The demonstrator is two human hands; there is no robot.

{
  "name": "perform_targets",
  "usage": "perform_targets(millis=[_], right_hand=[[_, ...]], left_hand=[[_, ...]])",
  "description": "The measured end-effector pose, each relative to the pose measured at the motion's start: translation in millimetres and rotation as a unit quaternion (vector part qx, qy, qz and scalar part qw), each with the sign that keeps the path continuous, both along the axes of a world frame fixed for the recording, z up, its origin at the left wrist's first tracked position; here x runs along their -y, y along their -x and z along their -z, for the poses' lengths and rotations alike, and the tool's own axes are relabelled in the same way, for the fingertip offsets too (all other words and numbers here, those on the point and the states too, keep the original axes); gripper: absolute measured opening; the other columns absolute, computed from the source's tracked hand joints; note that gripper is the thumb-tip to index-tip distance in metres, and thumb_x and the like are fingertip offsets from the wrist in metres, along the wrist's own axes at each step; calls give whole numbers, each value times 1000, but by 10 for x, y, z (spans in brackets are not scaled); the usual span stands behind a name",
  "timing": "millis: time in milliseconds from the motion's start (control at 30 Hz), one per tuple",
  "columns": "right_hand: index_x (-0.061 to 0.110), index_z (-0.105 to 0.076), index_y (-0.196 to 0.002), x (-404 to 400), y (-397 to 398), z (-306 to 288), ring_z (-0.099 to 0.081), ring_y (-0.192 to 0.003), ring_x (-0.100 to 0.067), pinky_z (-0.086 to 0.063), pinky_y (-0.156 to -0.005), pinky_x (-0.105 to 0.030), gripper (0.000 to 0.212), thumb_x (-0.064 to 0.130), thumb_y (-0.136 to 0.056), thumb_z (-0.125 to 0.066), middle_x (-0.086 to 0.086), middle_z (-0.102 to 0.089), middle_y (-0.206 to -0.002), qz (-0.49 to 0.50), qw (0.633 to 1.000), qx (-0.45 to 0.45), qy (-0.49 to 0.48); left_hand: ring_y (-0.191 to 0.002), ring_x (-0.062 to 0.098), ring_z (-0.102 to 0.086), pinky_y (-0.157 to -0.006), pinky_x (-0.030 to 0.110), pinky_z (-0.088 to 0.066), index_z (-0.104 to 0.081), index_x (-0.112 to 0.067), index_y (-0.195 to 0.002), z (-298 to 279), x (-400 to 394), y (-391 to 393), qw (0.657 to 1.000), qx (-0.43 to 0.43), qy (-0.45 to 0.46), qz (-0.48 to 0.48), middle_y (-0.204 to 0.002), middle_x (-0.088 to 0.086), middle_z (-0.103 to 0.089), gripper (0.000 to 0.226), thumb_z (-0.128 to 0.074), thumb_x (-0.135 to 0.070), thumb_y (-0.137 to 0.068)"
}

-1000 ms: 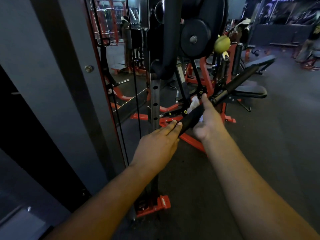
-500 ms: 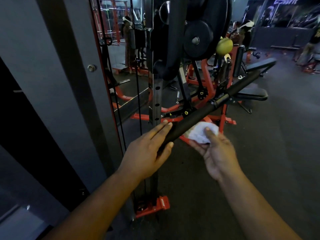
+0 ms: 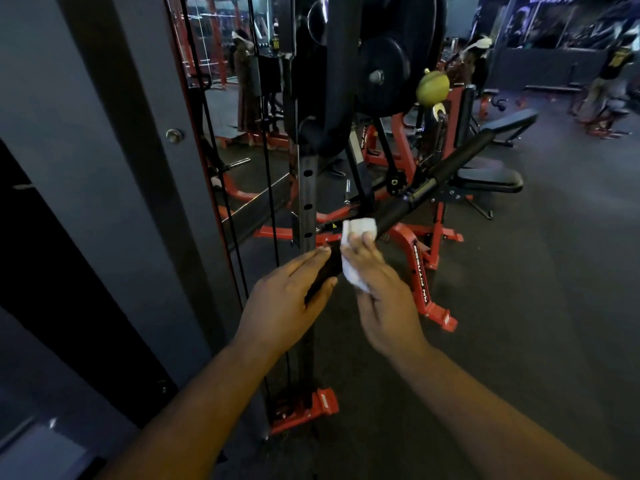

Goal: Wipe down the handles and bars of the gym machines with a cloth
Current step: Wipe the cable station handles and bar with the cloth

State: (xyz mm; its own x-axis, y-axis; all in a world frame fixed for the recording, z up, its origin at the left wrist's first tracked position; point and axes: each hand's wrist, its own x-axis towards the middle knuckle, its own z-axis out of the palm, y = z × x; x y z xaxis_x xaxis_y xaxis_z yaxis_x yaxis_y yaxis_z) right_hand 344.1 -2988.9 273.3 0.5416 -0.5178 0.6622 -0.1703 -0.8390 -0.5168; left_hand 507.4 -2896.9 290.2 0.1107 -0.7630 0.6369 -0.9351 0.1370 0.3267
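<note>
Left hand (image 3: 287,303) grips near end of long black padded bar (image 3: 446,174). Right hand (image 3: 384,289), fingers fairly straight, presses white folded cloth (image 3: 356,237) onto bar just beyond. Open dark rubber floor (image 3: 536,306) on the right side.

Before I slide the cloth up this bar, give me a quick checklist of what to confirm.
1. Cloth on the bar: the white cloth lies against the black bar. Ok.
2. Right hand holding the cloth: its fingers press the cloth onto the bar. Ok.
3. Left hand steadying the near end of the bar: fingers and thumb lie along it. Ok.
4. Path up the bar: bare black grip runs up to the metal collar. Ok.
5. Cloth wrapped all round the bar: the far side is hidden. Cannot tell.
6. Bar already clean near the left hand: too dark to judge. Cannot tell.
</note>
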Motion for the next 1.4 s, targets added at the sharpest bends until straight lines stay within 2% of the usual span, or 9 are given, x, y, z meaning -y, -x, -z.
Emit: perform_targets(millis=[100, 300, 533, 733, 933, 1133, 1200, 1267, 1400], right_hand=[[1, -51, -145, 67, 164, -157, -39, -150, -23, -31, -124, -43, 56, -13, -91, -48, -13, -47, -155, -29, 999, 12, 42], [12, -54, -147, 722, 88, -376, -31, -154, -20, -26, -124, -55, 51, 0, -98, -44, -7, -48, -157, 135, 990, -4, 41], [-2, -51, -144, -182, 37, 205, -38, -150, -29, -30, -124, -41, 47, -7, -98, -48, -15, -46, -156, -20, 999, 49, -6], [4, -54, -142, 245, 194, -122, -44, -146, -23, -35, -122, -41, 50, -13, -96, -44, -12, -51, -152, 132, 963, 222, -73], [3, -54, -144, 188, -140, -21, -22, -157, -25, -19, -126, -28, 53, -15, -95, -45, -11, -40, -160, 74, 985, 133, -77], [4, -64, -132, -252, 126, 345, -52, -140, -22, -40, -118, -36, 41, -12, -95, -52, -5, -62, -143, -16, 976, 166, -143], [15, -68, -125, -98, 204, 266, -62, -127, -13, -47, -112, -37, 34, 0, -100, -51, 9, -71, -129, 89, 923, 291, -237], [15, -69, -122, 173, 207, 48, -66, -118, -14, -50, -110, -45, 27, 9, -106, -49, 5, -73, -122, 149, 827, 406, -359], [11, -64, -128, 406, -40, -413, -72, -112, -25, -58, -97, -43, 26, 21, -107, -52, -13, -73, -123, 47, 627, 488, -606]], left_hand=[[-119, 21, -67, -88, 44, -63, -57, -14, -143, 44, -21, -36, 1000, 0, -1, 7, -139, 6, -64, 50, -59, -38, -98], [-113, 13, -67, -84, 38, -64, -58, -20, -142, 47, -33, 37, 998, -53, 11, 14, -135, 0, -66, 51, -52, -48, -100], [-125, 15, -63, -96, 40, -60, -60, -16, -142, 27, -79, 34, 998, -65, 15, 13, -139, 3, -65, 50, -59, -42, -99], [-124, 18, -63, -87, 44, -63, -52, -19, -147, 64, -69, 41, 999, -38, 1, 19, -145, 3, -60, 52, -49, -46, -102], [-121, 18, -65, -83, 42, -64, -57, -16, -143, 128, -14, 133, 999, -44, 11, 23, -141, 5, -63, 50, -52, -43, -102], [-129, 18, -61, -95, 44, -60, -52, -20, -148, 211, -7, 56, 998, -59, -30, 16, -149, 1, -56, 54, -49, -46, -101], [-121, 16, -66, -89, 41, -62, -49, -24, -150, 204, 0, 81, 996, -76, -34, 18, -151, -2, -54, 56, -44, -52, -102], [-119, 15, -66, -85, 40, -64, -47, -24, -151, 191, 9, 129, 997, -68, -33, 22, -152, -2, -53, 55, -43, -52, -103], [-116, 20, -67, -79, 39, -64, -53, -17, -147, 136, 57, 236, 1000, -6, -16, 7, -145, 3, -59, 52, -47, -45, -104]])
